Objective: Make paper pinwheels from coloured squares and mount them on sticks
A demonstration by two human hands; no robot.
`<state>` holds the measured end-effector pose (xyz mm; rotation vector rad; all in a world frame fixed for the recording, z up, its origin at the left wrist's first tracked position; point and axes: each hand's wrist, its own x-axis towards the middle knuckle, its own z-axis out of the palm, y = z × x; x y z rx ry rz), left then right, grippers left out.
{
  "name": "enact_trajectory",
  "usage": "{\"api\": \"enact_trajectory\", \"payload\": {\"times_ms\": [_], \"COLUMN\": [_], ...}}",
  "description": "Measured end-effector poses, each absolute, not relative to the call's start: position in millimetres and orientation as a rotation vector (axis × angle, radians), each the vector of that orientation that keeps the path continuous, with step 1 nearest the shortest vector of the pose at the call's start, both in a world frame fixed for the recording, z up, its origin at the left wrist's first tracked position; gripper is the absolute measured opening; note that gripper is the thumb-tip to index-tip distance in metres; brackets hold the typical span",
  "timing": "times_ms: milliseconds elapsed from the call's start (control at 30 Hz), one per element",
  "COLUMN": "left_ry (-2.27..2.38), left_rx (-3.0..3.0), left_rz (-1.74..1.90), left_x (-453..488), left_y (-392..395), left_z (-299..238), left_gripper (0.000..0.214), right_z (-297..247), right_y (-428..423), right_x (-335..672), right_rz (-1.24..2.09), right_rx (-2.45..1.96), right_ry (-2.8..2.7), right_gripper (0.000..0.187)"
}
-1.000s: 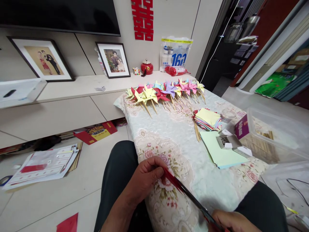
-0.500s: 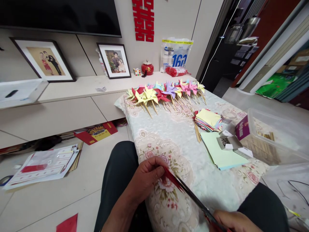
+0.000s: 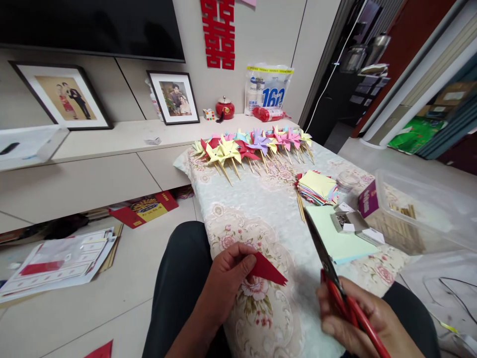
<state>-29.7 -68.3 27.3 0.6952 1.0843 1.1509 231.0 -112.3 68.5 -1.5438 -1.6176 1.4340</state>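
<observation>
My left hand (image 3: 235, 266) pinches a folded piece of red paper (image 3: 269, 270) between thumb and fingers, above the flowered tablecloth. The paper's free end has a jagged, cut edge and points right. In my right hand (image 3: 357, 313) is a pair of scissors (image 3: 335, 283) with red handles; my fingers are wrapped round them. Their dark blades point up and away, apart from the paper, and look closed. Finished paper pinwheels (image 3: 257, 144) on wooden sticks lie in a row along the table's far end.
A stack of coloured paper squares (image 3: 317, 186) lies right of centre beside wooden sticks (image 3: 300, 206). Light green sheets (image 3: 335, 243) carry a small open box of pins (image 3: 345, 220). A clear plastic bin (image 3: 428, 219) stands at the right. Red paper (image 3: 100, 350) lies on the floor.
The scissors have come away from the red paper and swung to the right, blades now pointing up. My left hand has stayed nearly in place, with the paper showing its flat side.
</observation>
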Motion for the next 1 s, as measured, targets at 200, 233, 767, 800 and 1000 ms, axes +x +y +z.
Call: {"api": "enact_trajectory", "payload": {"times_ms": [200,233,767,800,1000], "left_ry": [1.346,1.376,1.23,1.201,0.724], "left_rx": [0.903,0.965,1.118,1.029,0.473], "left_rz": [1.195,1.206,1.092,1.103,0.755], "left_x": [-10.8,-9.4,-17.8,-22.1,-19.5], "left_y": [-74.9,-76.4,-86.1,-85.4,-85.1], "left_z": [40.4,42.0,43.5,44.1,39.9], "left_gripper": [0.007,0.008,0.028,0.03,0.054], "right_z": [77.0,76.5,80.7,83.6,96.3], "right_y": [-86.5,-84.3,-59.7,-57.1,-47.0], "right_x": [187.8,182.0,157.8,161.4,172.8], "right_rz": [0.845,0.81,1.107,1.149,1.392], "right_rx": [-1.56,-1.55,-1.374,-1.346,-1.11], "right_ry": [-1.656,-1.691,-1.639,-1.617,-1.594], "right_gripper": [0.026,0.024,0.019,0.02,0.015]}}
